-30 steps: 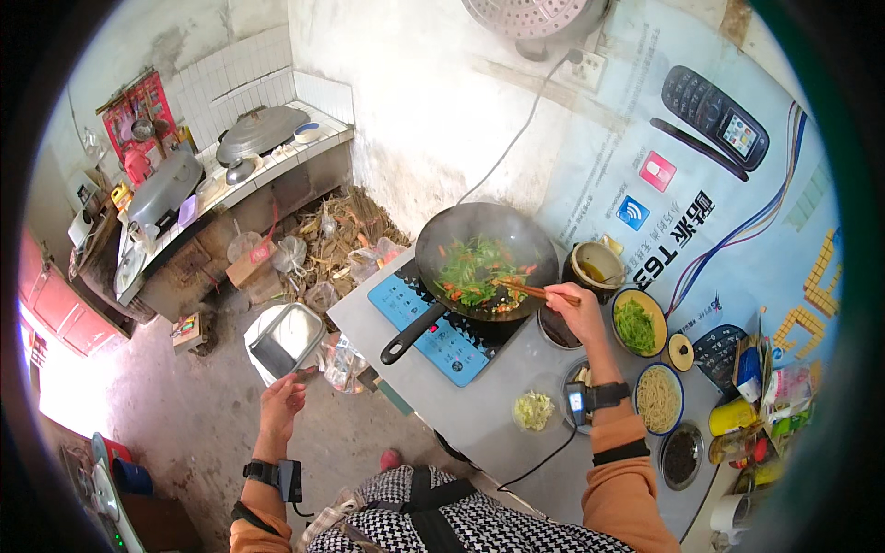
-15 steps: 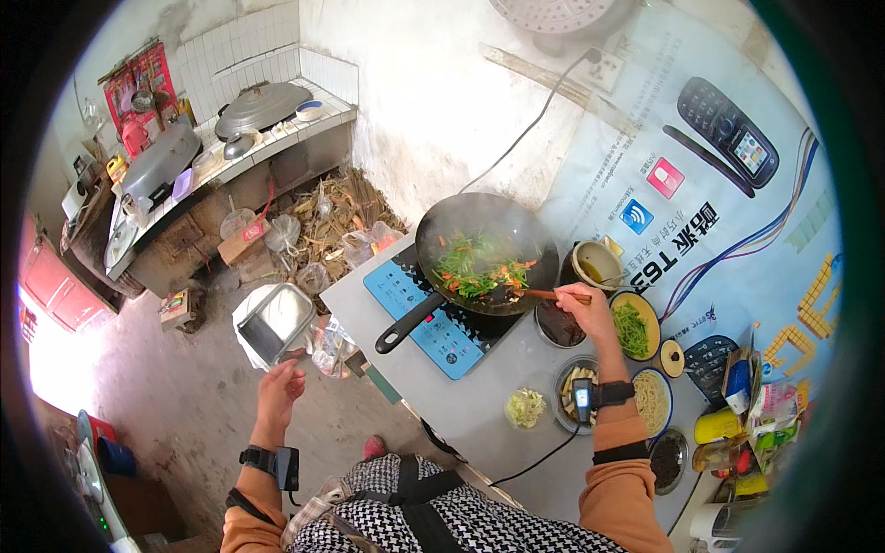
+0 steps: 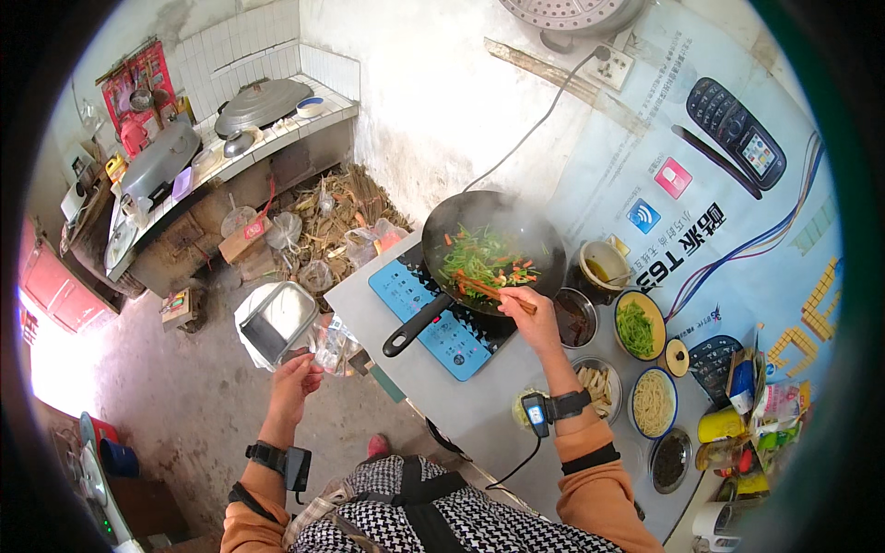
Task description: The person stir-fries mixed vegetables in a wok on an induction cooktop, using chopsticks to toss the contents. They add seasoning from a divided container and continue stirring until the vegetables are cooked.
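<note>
My right hand (image 3: 524,313) grips wooden chopsticks (image 3: 481,288) whose tips are in green strips and red-orange pieces (image 3: 479,251) in a steaming black wok (image 3: 530,226). The wok sits on a blue induction cooker (image 3: 433,336), its handle (image 3: 406,332) pointing down-left. My left hand (image 3: 297,378) is pinched near the worktop's left side, on something I cannot make out, close below a metal tray with white cloth (image 3: 273,327). Beside the wok are a pot with oil (image 3: 604,267), a steel bowl with dark pieces (image 3: 574,313) and a bowl of shredded greens (image 3: 634,327).
The grey worktop (image 3: 516,461) also carries a noodle bowl (image 3: 653,405), a dish of pale strips (image 3: 597,387), a dark dish (image 3: 670,461) and piled bottles and packets (image 3: 747,424). Leftward are a tiled stove counter (image 3: 272,138), firewood (image 3: 327,212) and a red cabinet (image 3: 64,286).
The chopsticks in my right hand have moved left across the wok and now angle differently. My left hand is slightly farther right and higher than a second ago.
</note>
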Action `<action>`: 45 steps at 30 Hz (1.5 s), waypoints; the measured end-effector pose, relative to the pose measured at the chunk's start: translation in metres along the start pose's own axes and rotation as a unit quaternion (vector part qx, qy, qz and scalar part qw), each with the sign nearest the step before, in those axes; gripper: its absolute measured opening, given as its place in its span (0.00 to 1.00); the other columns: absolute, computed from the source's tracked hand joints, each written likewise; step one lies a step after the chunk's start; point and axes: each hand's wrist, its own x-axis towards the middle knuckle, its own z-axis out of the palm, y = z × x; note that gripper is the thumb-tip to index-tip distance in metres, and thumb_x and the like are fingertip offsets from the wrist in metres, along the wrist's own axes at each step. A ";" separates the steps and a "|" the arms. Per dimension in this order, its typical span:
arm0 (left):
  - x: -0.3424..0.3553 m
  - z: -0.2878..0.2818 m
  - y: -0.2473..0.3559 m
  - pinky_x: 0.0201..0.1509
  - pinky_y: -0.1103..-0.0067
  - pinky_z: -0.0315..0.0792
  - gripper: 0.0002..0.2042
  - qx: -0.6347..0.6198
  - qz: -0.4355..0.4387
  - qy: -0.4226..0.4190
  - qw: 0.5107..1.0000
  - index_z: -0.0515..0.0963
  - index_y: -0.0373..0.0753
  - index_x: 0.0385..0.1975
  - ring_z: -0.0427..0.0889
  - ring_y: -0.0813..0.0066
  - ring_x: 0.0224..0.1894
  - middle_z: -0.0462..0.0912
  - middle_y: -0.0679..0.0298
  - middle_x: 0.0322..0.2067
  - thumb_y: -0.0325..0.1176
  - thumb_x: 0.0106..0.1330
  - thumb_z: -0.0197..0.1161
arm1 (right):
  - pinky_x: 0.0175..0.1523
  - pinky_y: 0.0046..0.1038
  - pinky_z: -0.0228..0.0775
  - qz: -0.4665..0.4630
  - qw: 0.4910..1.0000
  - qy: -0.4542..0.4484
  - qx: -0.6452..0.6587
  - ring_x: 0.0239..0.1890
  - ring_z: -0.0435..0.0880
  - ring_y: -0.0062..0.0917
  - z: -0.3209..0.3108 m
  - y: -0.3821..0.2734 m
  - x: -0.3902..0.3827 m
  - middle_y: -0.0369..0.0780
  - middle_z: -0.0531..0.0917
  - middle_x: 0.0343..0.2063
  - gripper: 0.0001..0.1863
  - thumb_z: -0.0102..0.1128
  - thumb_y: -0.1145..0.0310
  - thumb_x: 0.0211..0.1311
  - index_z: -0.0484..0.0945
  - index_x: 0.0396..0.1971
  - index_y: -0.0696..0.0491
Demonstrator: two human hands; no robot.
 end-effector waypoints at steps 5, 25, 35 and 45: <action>0.013 0.030 0.025 0.35 0.84 0.70 0.15 0.124 0.018 -0.103 0.987 0.69 0.35 0.46 0.75 0.81 0.30 0.77 0.65 0.30 0.36 0.62 0.51 | 0.32 0.16 0.69 0.029 0.978 0.205 -0.016 0.26 0.77 0.17 -0.032 0.021 0.018 0.38 0.79 0.26 0.09 0.52 0.72 0.55 0.76 0.34 0.59; 0.036 0.152 0.019 0.15 0.88 0.58 0.25 0.159 -0.005 -0.269 0.950 0.62 0.38 0.54 0.64 0.86 0.14 0.71 0.68 0.18 0.30 0.55 0.59 | 0.37 0.23 0.68 0.031 0.958 0.247 -0.141 0.31 0.79 0.28 -0.008 0.034 0.038 0.44 0.79 0.29 0.10 0.53 0.73 0.52 0.76 0.35 0.57; 0.037 0.147 0.015 0.12 0.89 0.52 0.25 0.080 -0.096 -0.269 0.955 0.62 0.44 0.54 0.62 0.86 0.13 0.70 0.69 0.17 0.28 0.55 0.59 | 0.36 0.19 0.68 0.006 0.994 0.095 -0.057 0.31 0.78 0.20 0.008 -0.009 -0.035 0.40 0.78 0.30 0.11 0.52 0.74 0.54 0.74 0.38 0.60; 0.040 0.144 0.013 0.12 0.89 0.47 0.23 -0.001 -0.161 -0.276 0.948 0.61 0.49 0.54 0.59 0.86 0.11 0.71 0.67 0.18 0.34 0.58 0.57 | 0.32 0.16 0.67 0.064 0.980 0.182 -0.046 0.29 0.78 0.17 -0.039 -0.016 -0.040 0.38 0.79 0.26 0.11 0.51 0.72 0.55 0.75 0.37 0.59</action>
